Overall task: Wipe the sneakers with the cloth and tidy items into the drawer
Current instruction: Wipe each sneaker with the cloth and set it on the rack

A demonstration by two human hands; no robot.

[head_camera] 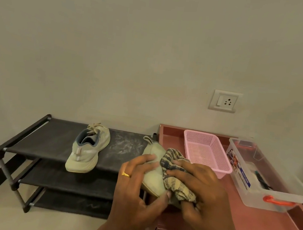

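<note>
1. Beige wall behind, socket (pixel 225 101) right of centre. Below it, a dark rack (pixel 48 140) sits left of frame and a red worktop (pixel 257 227) with a raised rim sits right.
2. On the worktop: pink basket (pixel 207 152), which looks empty, and just right of it a clear box (pixel 270 194) with pens or similar inside.
3. One sneaker (pixel 87 149) lies on the rack's top shelf, heel toward camera, laces loose. White dust smears (pixel 128 144) on the shelf beside it.
4. Held sneaker (pixel 153 178) is at lower centre, over the gap between rack and worktop.
5. Left hand (pixel 134 187) is wrapped round it, fingers over the top and thumb at the sole edge.
6. Right hand (pixel 202 188) has the striped cloth (pixel 172 159) bunched in curled fingers and pressed onto the upper.
7. Step, as I read it: wiping the first sneaker. The other looks untouched and nothing is tidied yet.
8. No drawer identified. A seam at bottom centre may be its front; can't tell.
9. Risks:
   - Only one hand grips the sneaker, so a hard stroke could twist it loose and drop it to the floor.
   - Bunched cloth gives a small contact patch, so spots are likely missed.
   - Setting it down on the dusty shelf would dirty it again; wipe the shelf first.
   - Loose cloth tail could snag the basket rim.
</note>
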